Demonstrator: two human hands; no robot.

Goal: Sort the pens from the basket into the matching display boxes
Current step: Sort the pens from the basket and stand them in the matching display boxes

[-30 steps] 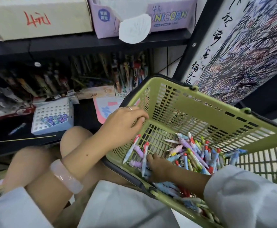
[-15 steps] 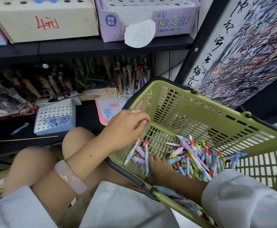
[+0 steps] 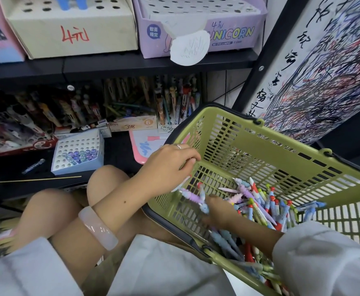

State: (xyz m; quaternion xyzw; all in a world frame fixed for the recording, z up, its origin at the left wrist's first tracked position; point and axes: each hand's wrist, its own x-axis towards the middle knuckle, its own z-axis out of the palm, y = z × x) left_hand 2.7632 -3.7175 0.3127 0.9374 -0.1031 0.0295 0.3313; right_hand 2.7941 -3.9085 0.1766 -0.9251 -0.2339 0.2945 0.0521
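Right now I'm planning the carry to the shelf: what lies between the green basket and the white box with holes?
In the head view, the person's bare knee and the left hand lie between the green basket and the white box.

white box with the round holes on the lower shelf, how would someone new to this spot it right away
Start at the green basket and look left past the left hand to the dark lower shelf. The white box stands there alone in front of the crowded pen displays. Unlike them, its top is a grid of mostly empty round holes, with only a small cluster of blue and purple glassy pen tops.
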